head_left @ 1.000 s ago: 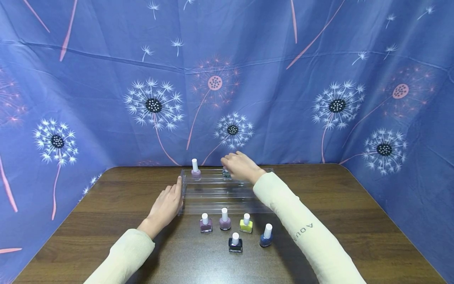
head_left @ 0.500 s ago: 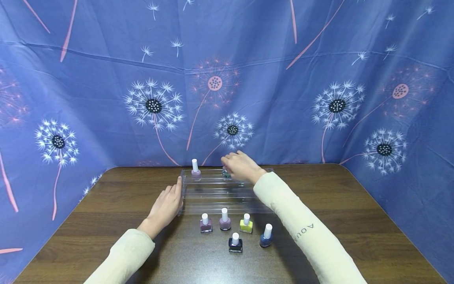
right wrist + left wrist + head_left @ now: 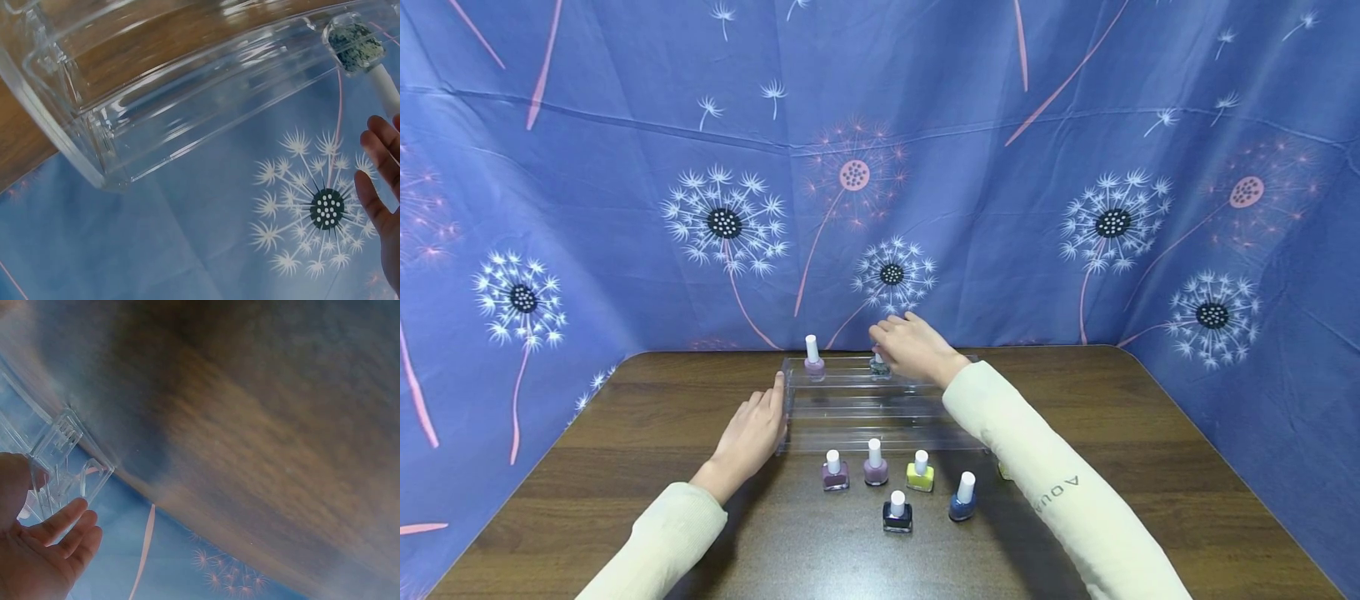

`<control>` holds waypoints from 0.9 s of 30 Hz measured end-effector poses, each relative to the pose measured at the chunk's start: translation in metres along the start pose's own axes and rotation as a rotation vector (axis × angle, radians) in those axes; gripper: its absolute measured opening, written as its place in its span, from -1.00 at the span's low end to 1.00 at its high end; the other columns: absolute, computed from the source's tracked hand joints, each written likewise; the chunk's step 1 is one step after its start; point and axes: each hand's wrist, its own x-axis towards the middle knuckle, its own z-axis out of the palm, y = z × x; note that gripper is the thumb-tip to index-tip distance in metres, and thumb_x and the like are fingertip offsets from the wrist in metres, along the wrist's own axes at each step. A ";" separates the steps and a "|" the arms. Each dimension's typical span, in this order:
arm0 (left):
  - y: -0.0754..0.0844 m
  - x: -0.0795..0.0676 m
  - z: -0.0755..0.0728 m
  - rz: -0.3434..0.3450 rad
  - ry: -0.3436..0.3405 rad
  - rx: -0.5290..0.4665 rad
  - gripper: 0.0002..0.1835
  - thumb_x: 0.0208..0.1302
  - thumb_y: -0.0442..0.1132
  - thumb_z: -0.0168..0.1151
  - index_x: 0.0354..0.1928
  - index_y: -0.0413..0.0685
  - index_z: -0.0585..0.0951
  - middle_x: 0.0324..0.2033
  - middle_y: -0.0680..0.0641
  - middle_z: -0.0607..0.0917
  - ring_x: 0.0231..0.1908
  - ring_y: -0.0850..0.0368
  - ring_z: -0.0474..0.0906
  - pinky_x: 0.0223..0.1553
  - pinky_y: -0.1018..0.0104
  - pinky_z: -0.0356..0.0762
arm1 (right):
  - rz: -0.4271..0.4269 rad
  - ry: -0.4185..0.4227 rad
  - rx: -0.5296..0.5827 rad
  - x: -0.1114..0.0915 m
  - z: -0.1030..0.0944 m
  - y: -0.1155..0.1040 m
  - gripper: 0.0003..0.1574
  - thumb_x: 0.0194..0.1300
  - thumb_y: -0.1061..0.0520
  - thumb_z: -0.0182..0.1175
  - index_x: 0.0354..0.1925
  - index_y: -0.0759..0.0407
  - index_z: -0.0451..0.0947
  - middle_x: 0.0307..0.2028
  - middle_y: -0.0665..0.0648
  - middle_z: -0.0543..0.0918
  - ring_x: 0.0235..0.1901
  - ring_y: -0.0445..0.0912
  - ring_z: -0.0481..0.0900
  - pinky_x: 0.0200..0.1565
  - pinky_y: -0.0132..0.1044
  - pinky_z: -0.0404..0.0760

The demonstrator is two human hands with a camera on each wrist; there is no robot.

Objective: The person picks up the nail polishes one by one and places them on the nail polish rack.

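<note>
A clear tiered rack (image 3: 850, 408) stands toward the back of the table. My left hand (image 3: 752, 429) rests against its left end; in the left wrist view, the outer fingers (image 3: 84, 540) are loosely straight beside the clear panel. On the top tier, a glittery dark-green nail polish bottle (image 3: 355, 45) stands with its white cap up. My right hand (image 3: 913, 343) holds that cap at its tip; the thumb is hidden. To its left on the same tier is a pale lilac nail polish bottle (image 3: 815, 367).
In front of the rack stand several nail polish bottles: dark purple (image 3: 835, 475), mauve (image 3: 876, 472), yellow (image 3: 920, 476), black (image 3: 897, 518) and blue (image 3: 962, 505). A yellowish bottle (image 3: 1004, 472) is partly hidden by the right sleeve. A blue dandelion-print cloth (image 3: 985, 217) hangs behind the table.
My right hand has shifted slightly up and right, showing more of the green bottle and its cap. The sleeve's shift uncovers a yellowish bottle. My left hand stays still.
</note>
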 end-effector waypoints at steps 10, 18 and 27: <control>0.000 0.000 -0.001 0.004 -0.006 0.009 -0.29 0.15 -0.26 0.15 0.27 -0.44 0.13 -0.26 -0.19 0.58 -0.20 -0.11 0.52 -0.23 0.11 0.52 | -0.024 0.056 -0.044 -0.010 -0.007 0.001 -0.83 0.33 0.02 -0.05 -0.26 0.05 0.43 -0.34 0.01 0.57 -0.20 -0.06 0.55 0.07 -0.02 0.44; -0.001 0.000 0.000 0.005 0.003 0.008 -0.28 0.13 -0.27 0.17 0.27 -0.44 0.14 -0.27 -0.19 0.57 -0.20 -0.11 0.52 -0.23 0.10 0.51 | -0.057 0.095 -0.046 -0.024 -0.009 -0.002 -0.83 0.32 0.03 -0.01 -0.25 0.06 0.47 -0.36 0.00 0.58 -0.27 -0.08 0.55 -0.02 -0.05 0.50; -0.001 0.001 0.002 -0.003 0.007 -0.003 -0.28 0.12 -0.26 0.18 0.27 -0.43 0.15 -0.26 -0.19 0.58 -0.19 -0.12 0.52 -0.24 0.09 0.51 | -0.087 0.136 -0.081 -0.043 -0.006 -0.005 -0.86 0.29 0.02 0.03 -0.37 0.02 0.41 -0.47 -0.06 0.51 -0.41 -0.14 0.45 -0.31 -0.23 0.41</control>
